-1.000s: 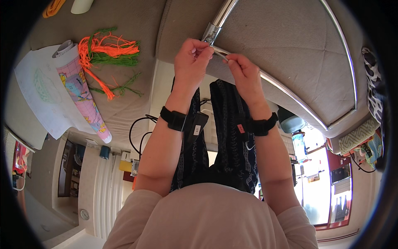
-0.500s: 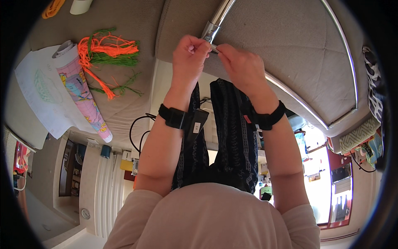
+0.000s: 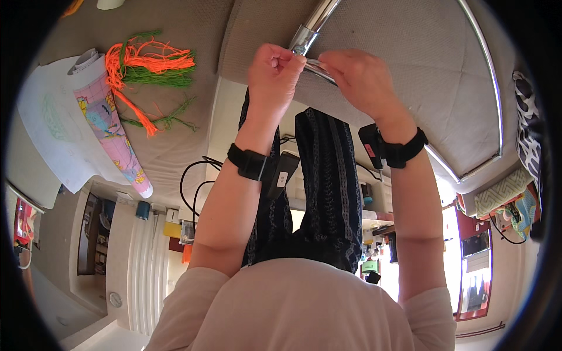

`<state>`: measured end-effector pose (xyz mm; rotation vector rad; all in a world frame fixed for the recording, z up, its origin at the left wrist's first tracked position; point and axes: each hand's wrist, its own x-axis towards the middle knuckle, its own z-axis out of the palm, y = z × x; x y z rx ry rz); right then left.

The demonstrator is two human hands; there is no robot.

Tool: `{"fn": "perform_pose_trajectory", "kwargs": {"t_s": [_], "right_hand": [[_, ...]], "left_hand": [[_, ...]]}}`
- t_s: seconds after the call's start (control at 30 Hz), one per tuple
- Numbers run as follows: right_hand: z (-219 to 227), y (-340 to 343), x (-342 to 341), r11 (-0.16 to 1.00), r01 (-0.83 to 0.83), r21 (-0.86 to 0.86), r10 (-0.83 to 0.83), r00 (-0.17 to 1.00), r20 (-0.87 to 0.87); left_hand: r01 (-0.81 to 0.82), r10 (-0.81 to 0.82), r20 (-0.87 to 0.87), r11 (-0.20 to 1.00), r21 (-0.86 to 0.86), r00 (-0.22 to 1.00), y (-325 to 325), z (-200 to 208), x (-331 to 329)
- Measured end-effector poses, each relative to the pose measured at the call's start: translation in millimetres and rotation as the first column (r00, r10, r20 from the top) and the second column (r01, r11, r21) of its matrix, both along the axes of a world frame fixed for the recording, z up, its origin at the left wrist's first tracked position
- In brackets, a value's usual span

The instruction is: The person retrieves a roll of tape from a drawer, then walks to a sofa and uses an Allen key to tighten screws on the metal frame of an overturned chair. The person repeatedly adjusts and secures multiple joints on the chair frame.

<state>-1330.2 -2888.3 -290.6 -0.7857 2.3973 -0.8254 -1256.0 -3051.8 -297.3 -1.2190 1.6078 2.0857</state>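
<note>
Pinching a slim metal piece (image 3: 312,61) between thumb and fingers of left hand (image 3: 274,77), right by the sleeve joint (image 3: 304,39), probably to keep that end located. Curling fingers of right hand (image 3: 364,81) at the other end; can't tell whether gripping or only touching, hidden by knuckles. Likely working two-handed for steadiness. Using grey upholstery (image 3: 404,52) behind chrome tube (image 3: 323,16), presumably as backing. See orange-green yarn bundle (image 3: 153,61) parked well left, beside rolled patterned sheet (image 3: 112,131) and white paper (image 3: 48,126), presumably clear of elbows.
</note>
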Motion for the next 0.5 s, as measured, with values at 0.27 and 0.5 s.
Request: {"fn": "perform_pose_trajectory", "kwargs": {"t_s": [0.27,0.5], "right_hand": [[6.1,-5.2,1.0,0.982,-0.133,0.135,0.137,0.99,-0.021],[1.6,-18.4,4.2,0.976,-0.165,0.143,0.179,0.979,-0.094]], "left_hand": [[-0.039,0.04,0.002,0.996,-0.083,0.999,7.2,-8.0,6.3],[-0.011,0.013,0.016,0.994,-0.112,1.0,6.0,-13.2,17.4]]}}
